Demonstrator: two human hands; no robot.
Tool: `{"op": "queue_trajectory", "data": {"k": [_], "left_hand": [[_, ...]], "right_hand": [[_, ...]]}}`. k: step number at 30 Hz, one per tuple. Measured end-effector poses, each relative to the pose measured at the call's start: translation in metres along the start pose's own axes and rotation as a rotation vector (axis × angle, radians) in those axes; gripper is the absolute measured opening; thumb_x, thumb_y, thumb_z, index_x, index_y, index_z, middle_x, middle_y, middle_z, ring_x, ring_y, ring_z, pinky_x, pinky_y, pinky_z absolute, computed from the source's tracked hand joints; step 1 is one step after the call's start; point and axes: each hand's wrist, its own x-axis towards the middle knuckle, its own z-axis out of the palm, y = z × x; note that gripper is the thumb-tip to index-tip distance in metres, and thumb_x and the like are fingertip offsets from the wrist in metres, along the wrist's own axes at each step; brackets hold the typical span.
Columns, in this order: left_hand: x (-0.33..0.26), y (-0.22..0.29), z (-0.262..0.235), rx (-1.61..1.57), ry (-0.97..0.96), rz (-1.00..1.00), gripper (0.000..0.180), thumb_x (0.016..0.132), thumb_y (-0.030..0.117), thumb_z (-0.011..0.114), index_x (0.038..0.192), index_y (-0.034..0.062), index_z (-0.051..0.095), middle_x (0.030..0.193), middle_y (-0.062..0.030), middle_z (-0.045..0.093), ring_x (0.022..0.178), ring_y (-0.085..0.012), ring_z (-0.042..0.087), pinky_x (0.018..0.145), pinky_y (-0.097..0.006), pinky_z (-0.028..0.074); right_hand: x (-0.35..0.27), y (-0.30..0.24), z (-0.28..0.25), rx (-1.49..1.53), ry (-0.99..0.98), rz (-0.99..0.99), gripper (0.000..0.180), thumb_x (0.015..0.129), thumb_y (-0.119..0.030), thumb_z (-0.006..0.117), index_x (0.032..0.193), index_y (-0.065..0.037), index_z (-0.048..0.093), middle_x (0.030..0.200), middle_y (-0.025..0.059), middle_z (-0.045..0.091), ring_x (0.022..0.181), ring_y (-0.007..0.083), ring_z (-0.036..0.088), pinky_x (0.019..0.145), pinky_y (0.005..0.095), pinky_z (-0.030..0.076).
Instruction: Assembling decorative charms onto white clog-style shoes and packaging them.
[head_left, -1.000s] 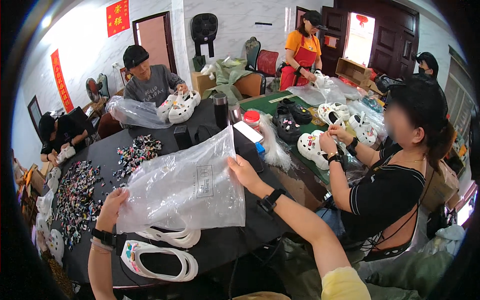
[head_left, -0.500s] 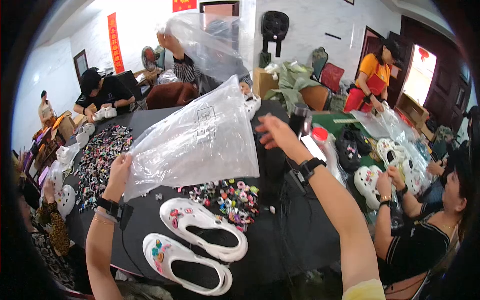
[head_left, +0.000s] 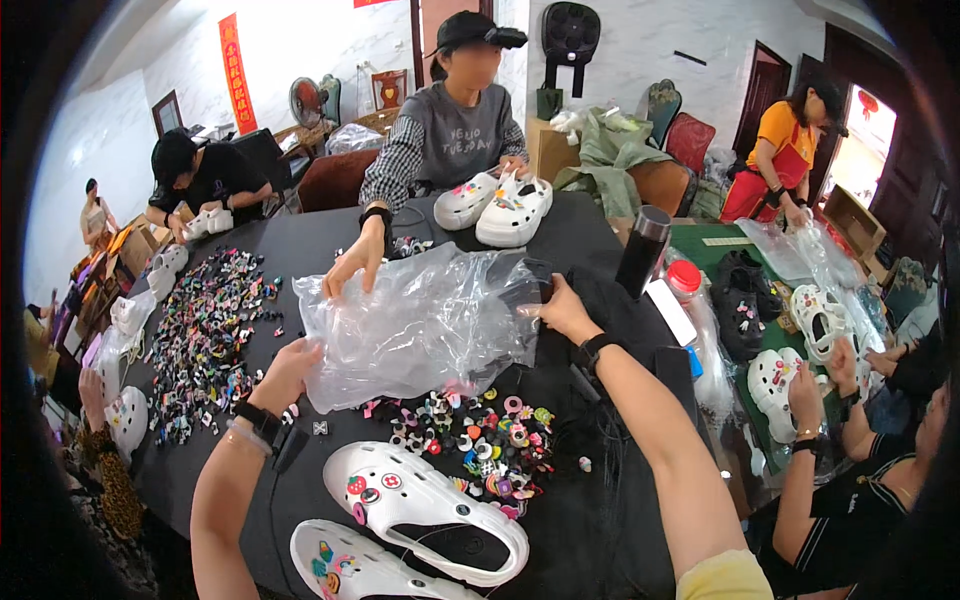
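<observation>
A clear plastic bag point(head_left: 420, 320), crumpled and shiny, lies low over the black table between my hands. My left hand point(head_left: 288, 374) pinches its near left edge. At its right end my right hand point(head_left: 566, 312) has thumb and fingers closed on the plastic. The hand of a person point(head_left: 356, 262) across the table rests on the bag's far left part. Just below the bag is a pile of colourful shoe charms point(head_left: 485, 435). Closer to me lie two white clogs, one with red and pink charms point(head_left: 420, 500), the other with green and orange ones point(head_left: 350, 568).
A larger charm heap point(head_left: 205, 330) spreads at the left. Two decorated white clogs point(head_left: 512, 210) stand at the far edge. To the right are a black bottle point(head_left: 643, 250), a red-lidded jar point(head_left: 684, 278) and a phone point(head_left: 671, 312). Co-workers handle clogs on both sides.
The bag has come down from upright to lying over the table. My right hand, earlier free with fingers spread, now grips its right end. The person opposite lowered a raised plastic sheet.
</observation>
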Motion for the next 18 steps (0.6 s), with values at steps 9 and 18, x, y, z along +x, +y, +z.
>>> {"op": "queue_trajectory", "data": {"k": [9,18], "left_hand": [[0.033,-0.043,-0.055,0.559,0.657,0.103,0.046,0.088,0.032,0.057,0.113,-0.0056,0.052,0.099,-0.0109,0.06,0.09,-0.0144,0.056,0.071,-0.028,0.046],[0.035,-0.008,-0.019,0.677,0.052,-0.176,0.047,0.081,0.008,0.061,0.126,0.0008,0.047,0.085,-0.0083,0.062,0.071,-0.013,0.059,0.066,-0.032,0.047]], "right_hand": [[-0.019,-0.03,0.007,0.061,0.012,0.012,0.08,0.062,-0.029,0.082,0.121,0.005,0.041,0.11,0.0182,0.059,0.102,0.0254,0.059,0.088,0.0324,0.045],[-0.02,-0.006,0.003,0.093,0.148,0.005,0.064,0.063,-0.026,0.08,0.111,0.001,0.048,0.106,0.015,0.062,0.101,0.0278,0.059,0.087,0.0342,0.045]]}}
